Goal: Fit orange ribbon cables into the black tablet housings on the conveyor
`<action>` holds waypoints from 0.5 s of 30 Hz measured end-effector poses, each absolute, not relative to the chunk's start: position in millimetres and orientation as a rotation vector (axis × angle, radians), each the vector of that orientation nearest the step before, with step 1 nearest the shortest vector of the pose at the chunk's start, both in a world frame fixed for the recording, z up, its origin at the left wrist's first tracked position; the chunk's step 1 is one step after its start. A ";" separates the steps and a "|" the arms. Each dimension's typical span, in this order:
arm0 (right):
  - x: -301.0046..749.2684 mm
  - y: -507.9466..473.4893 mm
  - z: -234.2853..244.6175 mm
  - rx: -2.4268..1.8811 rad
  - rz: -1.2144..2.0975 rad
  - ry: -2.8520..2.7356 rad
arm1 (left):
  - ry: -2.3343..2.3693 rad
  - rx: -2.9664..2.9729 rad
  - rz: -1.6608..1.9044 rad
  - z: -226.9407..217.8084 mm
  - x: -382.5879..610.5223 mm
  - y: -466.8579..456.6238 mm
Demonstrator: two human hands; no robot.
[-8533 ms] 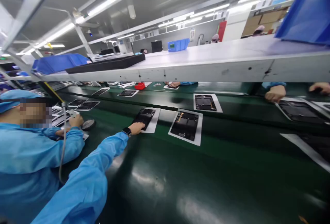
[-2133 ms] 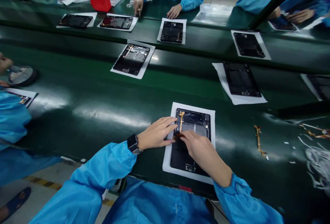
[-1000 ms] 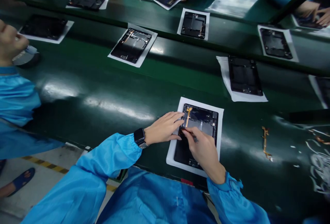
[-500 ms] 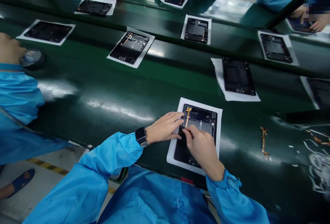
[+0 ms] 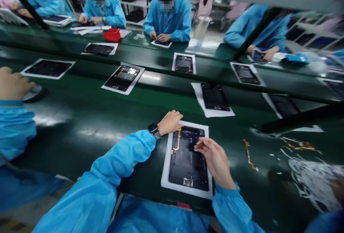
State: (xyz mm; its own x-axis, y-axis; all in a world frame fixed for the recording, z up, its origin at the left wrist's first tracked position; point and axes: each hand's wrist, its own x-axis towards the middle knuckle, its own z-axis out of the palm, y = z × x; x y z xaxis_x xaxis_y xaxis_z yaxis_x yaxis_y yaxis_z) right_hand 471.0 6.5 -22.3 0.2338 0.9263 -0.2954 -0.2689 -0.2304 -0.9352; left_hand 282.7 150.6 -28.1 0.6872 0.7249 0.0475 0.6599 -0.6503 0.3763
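The green tabletop (image 5: 107, 118) runs across the whole view, and its right end is blurred and cut off by the frame. Bare belt lies open from 8 to 10 o'clock of the opened tablet (image 5: 188, 165), which sits on a white sheet (image 5: 165, 175) close to the near edge. Another tablet (image 5: 215, 97) lies well apart at 12 o'clock. A pale film heap (image 5: 314, 181) at 3 o'clock is too smeared to make out.

A co-worker's hand (image 5: 12, 84) enters far out at 9 o'clock. The right hand (image 5: 216, 159) hovers over the tablet's right half and hides part of it. Its grip is narrow, the fingertips (image 5: 198, 146) drawn together, and I cannot tell whether anything is between them. The left hand (image 5: 170, 122) rests on the tablet's 11 o'clock corner, its grip loose and closed on nothing.

The red bin (image 5: 112, 35) stands far off at 11 o'clock, its contents unseen. An orange flex cable (image 5: 177, 140) lies along the tablet's left side, and a loose cable (image 5: 248, 152) rests on the belt at 3 o'clock.
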 end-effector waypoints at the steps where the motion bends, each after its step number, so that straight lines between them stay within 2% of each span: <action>1: 478.5 8.2 -22.5 -1.282 1.330 -0.587 | 1.074 2.588 0.217 -29.7 294.0 158.3; 4: 517.1 14.7 -23.0 -1.448 1.194 -0.660 | 0.952 2.642 0.128 -36.6 315.0 170.5; 7: 581.2 20.5 -25.8 -1.895 0.666 -0.873 | 0.940 2.695 0.097 -40.7 310.5 187.9; 9: 624.7 24.1 -31.4 -2.039 0.471 -0.849 | 1.062 2.710 0.098 -37.0 296.9 214.6; 15: 668.8 34.0 -57.7 -2.220 0.392 -0.867 | 1.630 2.657 0.110 15.3 245.1 340.7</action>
State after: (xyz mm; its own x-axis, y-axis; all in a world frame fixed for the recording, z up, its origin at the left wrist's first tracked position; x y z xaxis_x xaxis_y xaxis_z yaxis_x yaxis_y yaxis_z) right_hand 668.8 34.0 -57.7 0.7287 0.6845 -0.0221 0.4689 -0.5222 -0.7124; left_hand 245.1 340.7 15.3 0.4515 0.8910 0.0480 0.8894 -0.4537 0.0563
